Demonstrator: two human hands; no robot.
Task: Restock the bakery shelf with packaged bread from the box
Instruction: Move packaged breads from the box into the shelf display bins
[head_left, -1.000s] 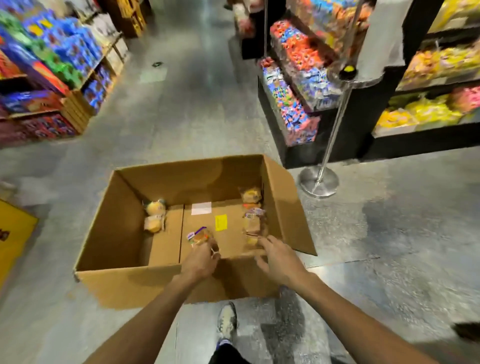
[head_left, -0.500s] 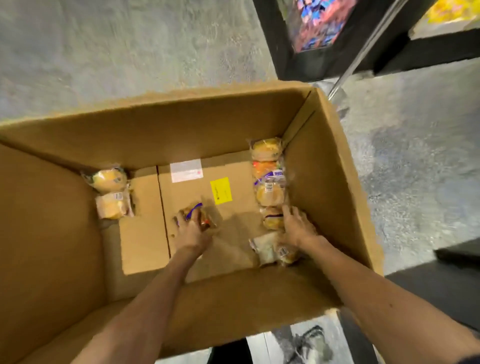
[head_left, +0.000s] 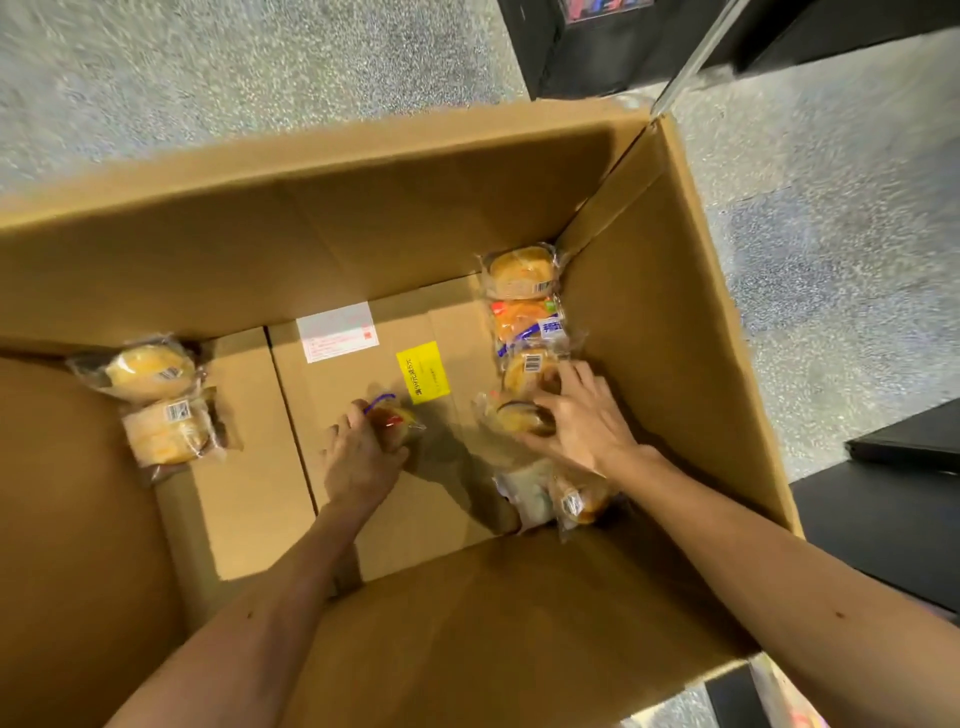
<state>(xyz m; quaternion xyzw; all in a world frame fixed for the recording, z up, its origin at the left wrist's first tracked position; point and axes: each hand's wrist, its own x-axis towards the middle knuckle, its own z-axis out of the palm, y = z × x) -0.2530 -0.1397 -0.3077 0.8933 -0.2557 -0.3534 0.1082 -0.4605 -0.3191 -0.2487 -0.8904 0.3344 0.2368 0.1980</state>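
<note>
A large open cardboard box (head_left: 363, 218) fills the view, with both my arms reaching down to its floor. My left hand (head_left: 358, 457) grips a small wrapped bun with a purple-striped wrapper (head_left: 397, 415) near the middle of the floor. My right hand (head_left: 582, 415) closes round a dark-topped wrapped bun (head_left: 511, 418) in the row along the right wall. Farther back in that row lie a round bun (head_left: 519, 273) and an orange pack with a blue label (head_left: 524, 322). Two more packs (head_left: 550, 499) lie under my right forearm. Two pale buns (head_left: 150, 369) (head_left: 166, 431) sit at the left wall.
The box stands on a speckled grey floor (head_left: 260, 67). A black shelf base (head_left: 597, 47) and a slanted metal pole (head_left: 696, 57) are just beyond its far right corner. Another dark shelf edge (head_left: 904, 467) lies to the right.
My head has dropped closer over the box. My right hand moved forward along the right-hand row onto the dark-topped bun. My left hand stays on the purple-striped bun.
</note>
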